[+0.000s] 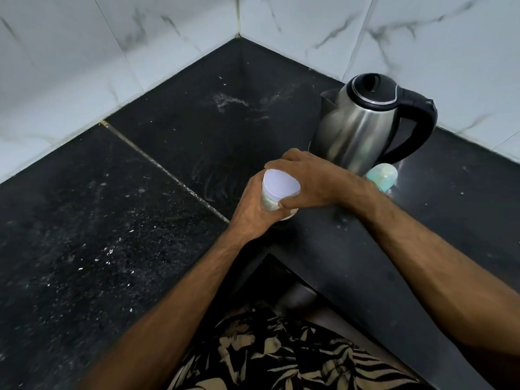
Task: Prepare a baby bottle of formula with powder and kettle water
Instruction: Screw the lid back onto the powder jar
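Starting far left on the black granite countertop, flecked with pale specks and crossed by a grouted seam, white marble-look wall tiles meeting in the corner behind. Smear of whitish powder dusted on the stone toward that corner. Moving in: left hand wrapped round the lower body of a small clear container, fingers curled behind it, holding it upright just above or on the counter, contact at the base hidden. Something pale and whitish showing through the clear wall, level hard to judge. Right hand coming over from the other side, thumb and fingers curled tight round the flat white lid, lid seated on top. Just behind the right wrist, a pale green translucent baby bottle, mostly hidden, contents not readable. Beyond it, stainless steel electric kettle standing upright near the right wall, black lid down, spout pointing left, black handle to the right; nothing visible of what's inside. Down at the bottom, leaf-print fabric of the person's clothing.
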Demonstrator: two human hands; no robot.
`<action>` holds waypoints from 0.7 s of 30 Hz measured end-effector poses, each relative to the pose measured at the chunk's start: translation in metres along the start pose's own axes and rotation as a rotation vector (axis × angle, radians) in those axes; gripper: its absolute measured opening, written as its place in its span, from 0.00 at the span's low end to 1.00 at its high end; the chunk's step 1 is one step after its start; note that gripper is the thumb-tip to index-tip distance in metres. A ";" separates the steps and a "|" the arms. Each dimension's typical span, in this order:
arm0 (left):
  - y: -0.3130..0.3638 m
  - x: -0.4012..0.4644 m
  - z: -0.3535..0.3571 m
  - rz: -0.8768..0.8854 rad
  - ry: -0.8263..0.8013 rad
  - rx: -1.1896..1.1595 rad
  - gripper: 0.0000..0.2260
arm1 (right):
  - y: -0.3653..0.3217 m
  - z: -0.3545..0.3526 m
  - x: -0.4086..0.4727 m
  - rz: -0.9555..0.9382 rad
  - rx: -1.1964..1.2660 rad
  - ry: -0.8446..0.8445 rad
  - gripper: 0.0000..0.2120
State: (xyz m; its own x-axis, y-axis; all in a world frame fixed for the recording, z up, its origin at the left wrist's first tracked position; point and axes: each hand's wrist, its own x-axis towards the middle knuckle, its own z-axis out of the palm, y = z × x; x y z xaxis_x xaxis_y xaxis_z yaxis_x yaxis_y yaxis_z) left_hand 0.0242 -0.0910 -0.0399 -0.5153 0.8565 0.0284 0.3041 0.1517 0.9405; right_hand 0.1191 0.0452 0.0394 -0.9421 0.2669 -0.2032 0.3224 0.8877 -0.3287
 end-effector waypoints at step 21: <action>0.001 0.000 -0.001 -0.017 -0.024 -0.031 0.35 | -0.002 0.008 -0.009 0.071 0.031 0.139 0.44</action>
State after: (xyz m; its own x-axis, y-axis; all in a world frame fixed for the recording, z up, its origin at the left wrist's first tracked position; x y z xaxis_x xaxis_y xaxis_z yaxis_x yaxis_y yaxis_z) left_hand 0.0238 -0.0910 -0.0388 -0.5003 0.8658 0.0048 0.2702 0.1509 0.9509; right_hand 0.1275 0.0379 0.0347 -0.9199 0.3797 -0.0980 0.3892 0.8535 -0.3464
